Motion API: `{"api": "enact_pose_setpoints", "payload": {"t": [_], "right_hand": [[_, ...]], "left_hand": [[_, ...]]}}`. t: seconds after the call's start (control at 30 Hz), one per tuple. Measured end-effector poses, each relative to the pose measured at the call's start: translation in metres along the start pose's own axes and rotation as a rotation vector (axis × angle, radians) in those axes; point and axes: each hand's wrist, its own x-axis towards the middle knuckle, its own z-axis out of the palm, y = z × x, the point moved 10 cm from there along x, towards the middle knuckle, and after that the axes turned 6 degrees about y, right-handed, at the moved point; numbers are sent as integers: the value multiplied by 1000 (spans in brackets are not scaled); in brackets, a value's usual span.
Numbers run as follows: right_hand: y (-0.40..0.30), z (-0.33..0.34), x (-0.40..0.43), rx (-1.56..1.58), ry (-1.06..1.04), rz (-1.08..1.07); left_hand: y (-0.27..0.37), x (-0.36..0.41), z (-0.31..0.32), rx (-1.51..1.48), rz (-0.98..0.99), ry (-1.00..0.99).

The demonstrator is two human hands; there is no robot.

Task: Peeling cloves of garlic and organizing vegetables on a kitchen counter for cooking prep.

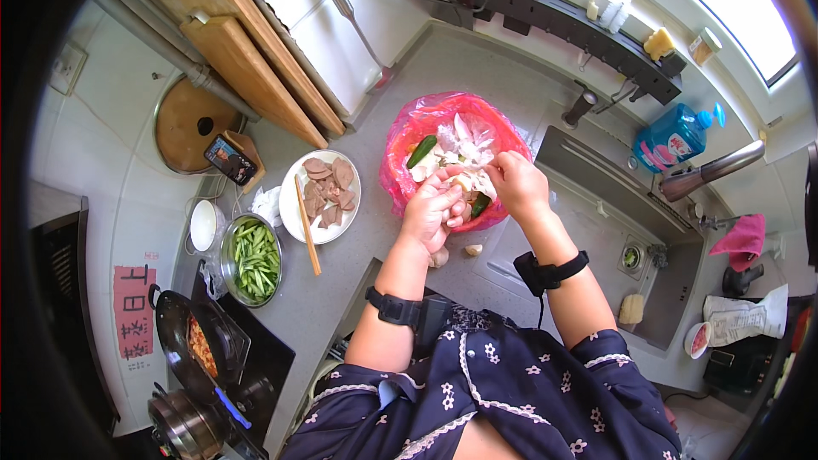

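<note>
Both my hands are over a bowl lined with a pink plastic bag (399, 140), which holds white peelings, crumpled clear plastic and cucumber ends (422, 152). My left hand (436, 206) pinches a pale garlic clove (461, 186) between thumb and fingers. Close beside it, my right hand (519, 182) has thumb and forefinger pinched together; whether a bit of skin is between them is hard to see. On the counter just below the bowl lie a loose garlic clove (473, 250) and a garlic bulb (439, 257), partly hidden by my left wrist.
Left of the bowl are a white plate (350, 220) of sliced meat with wooden chopsticks (307, 223) and a steel bowl of cut green vegetable (255, 259). A wok (182, 338) with food sits on the stove at lower left. The sink (575, 217) is at right.
</note>
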Motion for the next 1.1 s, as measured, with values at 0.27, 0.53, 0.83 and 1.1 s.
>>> {"api": "enact_pose_setpoints", "payload": {"t": [0.27, 0.53, 0.83, 1.1], "right_hand": [[-39, -17, -14, 291, -2, -72], [-47, -24, -13, 320, 37, -162], [-28, -23, -7, 356, 112, -2], [-25, -21, -5, 418, 128, -26]], "left_hand": [[-6, 7, -12, -167, -43, 45], [-7, 4, -6, -174, -56, -26], [-6, -1, 6, -150, -70, -95], [-8, -7, 15, -289, -184, -176]]}}
